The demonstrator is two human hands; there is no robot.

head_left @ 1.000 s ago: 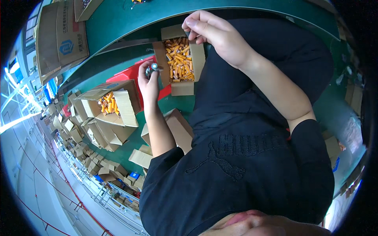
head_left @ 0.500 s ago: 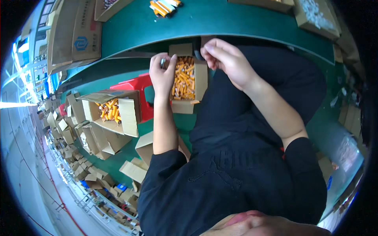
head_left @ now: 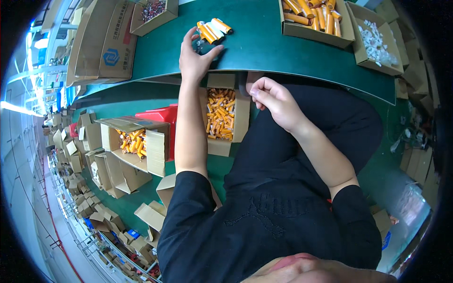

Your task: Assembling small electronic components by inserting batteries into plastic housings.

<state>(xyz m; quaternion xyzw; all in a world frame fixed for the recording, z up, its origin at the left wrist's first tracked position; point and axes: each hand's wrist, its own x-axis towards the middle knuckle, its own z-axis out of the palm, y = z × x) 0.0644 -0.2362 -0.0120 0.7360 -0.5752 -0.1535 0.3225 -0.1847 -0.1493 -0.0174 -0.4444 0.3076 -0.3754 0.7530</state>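
My left hand (head_left: 196, 59) reaches over the green table (head_left: 255, 42), its thumb and fingers spread apart. Just beyond it lies a small group of orange and white cylinders (head_left: 212, 32) with black ends. Between thumb and fingers, small glassy or greyish bits (head_left: 200, 46) show on the table; they are too small to name. My right hand (head_left: 276, 101) is held above my lap near the table's front edge, thumb pressed to curled fingers. Whatever those fingers may hold is hidden.
Below the table edge stands a carton of orange cylinders (head_left: 221, 113); another such carton (head_left: 134, 141) is at the left by a red stool (head_left: 165, 115). On the table are boxes of larger orange cylinders (head_left: 323, 19), white pieces (head_left: 375, 42) and small dark-red parts (head_left: 153, 10), plus a big carton (head_left: 101, 42).
My left hand has moved forward from above the floor carton onto the table, and its fingers have spread. The right hand has lowered slightly toward my lap, still closed. The view has tilted forward.
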